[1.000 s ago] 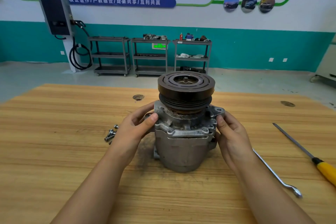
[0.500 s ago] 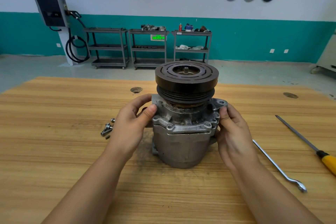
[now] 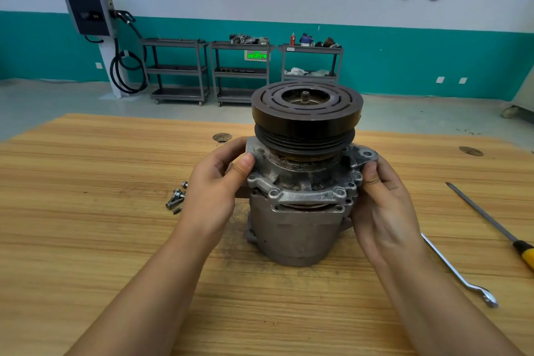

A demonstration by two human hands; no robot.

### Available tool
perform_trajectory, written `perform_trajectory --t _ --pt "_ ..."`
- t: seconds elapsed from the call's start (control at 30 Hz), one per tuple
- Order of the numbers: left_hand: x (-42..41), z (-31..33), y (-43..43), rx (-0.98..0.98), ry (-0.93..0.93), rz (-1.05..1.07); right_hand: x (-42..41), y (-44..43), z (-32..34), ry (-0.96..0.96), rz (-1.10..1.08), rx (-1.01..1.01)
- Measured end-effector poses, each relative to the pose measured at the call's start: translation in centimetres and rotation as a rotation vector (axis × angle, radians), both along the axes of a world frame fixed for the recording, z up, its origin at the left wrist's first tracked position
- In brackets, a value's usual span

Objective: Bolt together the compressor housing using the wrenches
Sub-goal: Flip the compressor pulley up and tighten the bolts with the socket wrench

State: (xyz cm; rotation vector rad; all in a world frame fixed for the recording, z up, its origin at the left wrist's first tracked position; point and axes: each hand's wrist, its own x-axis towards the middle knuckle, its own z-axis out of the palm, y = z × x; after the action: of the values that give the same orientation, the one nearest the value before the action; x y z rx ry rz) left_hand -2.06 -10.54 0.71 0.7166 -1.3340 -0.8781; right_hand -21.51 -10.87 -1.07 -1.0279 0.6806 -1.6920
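The compressor housing [image 3: 294, 228] stands upright near the middle of the table [image 3: 86, 211], its dark grooved pulley [image 3: 306, 113] on top. A narrow dark gap shows at the front between the bolt-hole flange and the lower body.

My left grip [image 3: 213, 182] is closed on the flange's left side, with the thumb pressed on its top edge and the fingers curled behind. My right grip [image 3: 381, 205] clasps the right side, its thumb on the mounting ear; its fingers go round the back, out of sight.

A few loose bolts [image 3: 176, 198] lie on the table just beyond my left wrist. A bent wrench [image 3: 459, 272] lies to the right, partly under my right forearm, and a yellow-handled screwdriver [image 3: 491, 220] lies farther right. Grey carts [image 3: 179, 69] stand against the far wall.
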Motion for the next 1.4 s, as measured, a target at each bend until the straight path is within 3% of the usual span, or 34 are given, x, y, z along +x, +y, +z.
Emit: perform_trajectory --t 0.33,1.1,1.27,1.4 --pt "-0.2 0.0 -0.2 0.079 0.024 0.022 0.2 0.1 -0.4 -0.116 -0.007 0.004" --pt "-0.5 -0.9 0.4 0.058 0.025 0.096 0.1 0.2 -0.3 -0.094 -0.012 0.032" --pt "-1.3 -0.9 0.8 0.045 0.047 0.12 -0.9 0.3 1.7 -0.112 -0.069 -0.185" --pt "-1.7 -1.0 0.7 0.061 0.022 0.099 -1.0 0.0 1.2 -0.135 -0.118 -0.077"
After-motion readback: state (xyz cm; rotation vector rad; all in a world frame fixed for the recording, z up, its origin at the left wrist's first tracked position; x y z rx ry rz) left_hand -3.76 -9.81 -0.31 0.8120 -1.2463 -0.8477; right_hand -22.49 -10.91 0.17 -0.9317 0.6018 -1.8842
